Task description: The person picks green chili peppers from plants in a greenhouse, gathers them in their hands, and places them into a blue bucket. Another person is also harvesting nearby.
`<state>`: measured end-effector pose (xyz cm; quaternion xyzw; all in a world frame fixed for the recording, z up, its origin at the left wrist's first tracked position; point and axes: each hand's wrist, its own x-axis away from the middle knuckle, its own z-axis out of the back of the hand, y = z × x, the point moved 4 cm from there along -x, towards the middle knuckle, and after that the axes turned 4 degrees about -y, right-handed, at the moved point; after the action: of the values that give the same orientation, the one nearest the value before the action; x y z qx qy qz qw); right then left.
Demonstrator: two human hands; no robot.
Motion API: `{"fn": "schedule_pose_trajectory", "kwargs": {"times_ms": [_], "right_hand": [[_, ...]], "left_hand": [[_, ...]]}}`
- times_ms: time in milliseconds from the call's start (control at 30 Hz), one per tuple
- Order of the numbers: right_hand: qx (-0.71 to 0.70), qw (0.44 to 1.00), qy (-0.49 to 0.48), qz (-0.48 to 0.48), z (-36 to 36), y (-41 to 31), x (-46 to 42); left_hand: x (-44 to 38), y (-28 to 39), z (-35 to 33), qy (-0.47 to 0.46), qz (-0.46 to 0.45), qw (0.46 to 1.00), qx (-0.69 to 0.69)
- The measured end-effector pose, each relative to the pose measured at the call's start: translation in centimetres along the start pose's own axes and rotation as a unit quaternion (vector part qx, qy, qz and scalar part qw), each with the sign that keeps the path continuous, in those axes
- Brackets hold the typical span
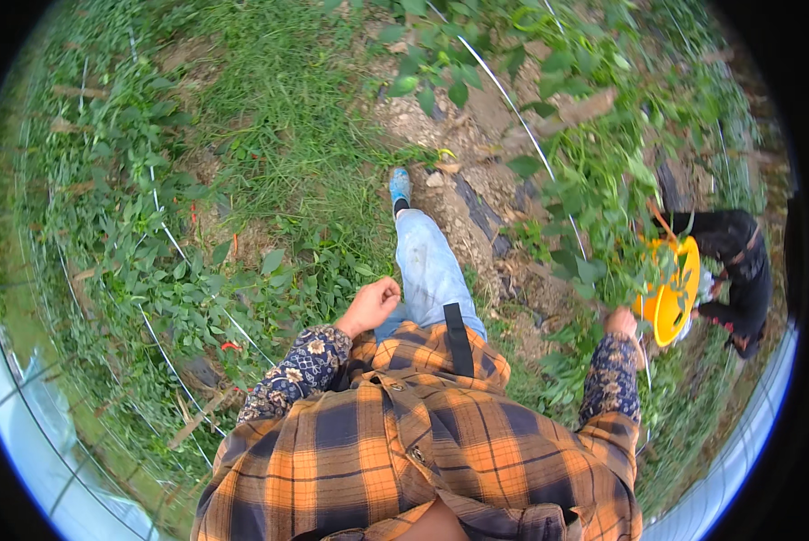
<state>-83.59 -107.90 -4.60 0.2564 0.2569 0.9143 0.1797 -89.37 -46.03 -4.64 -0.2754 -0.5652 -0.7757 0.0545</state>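
Note:
My left hand (371,304) hangs before my waist, its fingers curled in, with nothing visible in them. My right hand (621,323) is out to the right, among the leaves of a pepper plant row (580,196). A yellow plastic tub (688,287) is just beyond it, tilted, with leaves partly in front of it. Leaves and the angle hide the right fingertips, so I cannot tell whether they grip anything. One foot in a blue shoe (399,186) is forward on the ground between the rows.
Another person in dark clothes (743,250) bends behind the yellow tub. White support strings (506,95) and a wooden stake (567,118) run along the right row. More pepper plants (168,284) with red peppers (230,345) grow at left. Black plastic mulch (479,213) shows through soil.

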Motion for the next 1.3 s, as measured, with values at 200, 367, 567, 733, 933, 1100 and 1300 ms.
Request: {"fn": "schedule_pose_trajectory", "kwargs": {"times_ms": [200,367,567,733,933,1100,1300], "right_hand": [[0.036,0.977,-0.16,-0.135,-2.6,2.2,2.3],[0.042,0.964,-0.26,-0.043,2.2,-7.5,-0.4],[-0.166,0.929,-0.238,0.228,19.4,-24.3,-2.5],[-0.226,0.847,-0.243,0.415,35.5,-36.3,-1.9],[-0.165,0.799,-0.263,0.515,49.7,-47.1,-2.0],[-0.183,0.835,-0.196,0.48,60.1,-60.0,-4.6],[-0.208,0.814,0.056,0.539,68.0,-79.4,-11.4]], "left_hand": [[-3.2,-6.2,12.1,0.126,0.103,0.987,0.011],[-3.9,-9.1,21.4,0.174,0.209,0.962,-0.005],[-0.1,-10.7,27.1,0.254,0.338,0.89,0.169],[2.2,-11.0,27.9,0.302,0.371,0.844,0.242],[-3.4,-11.3,32.3,0.151,0.32,0.933,0.06],[-9.4,-16.0,41.3,0.008,0.219,0.958,-0.185],[-20.8,-19.2,68.0,0.254,0.293,0.918,-0.087]]}}
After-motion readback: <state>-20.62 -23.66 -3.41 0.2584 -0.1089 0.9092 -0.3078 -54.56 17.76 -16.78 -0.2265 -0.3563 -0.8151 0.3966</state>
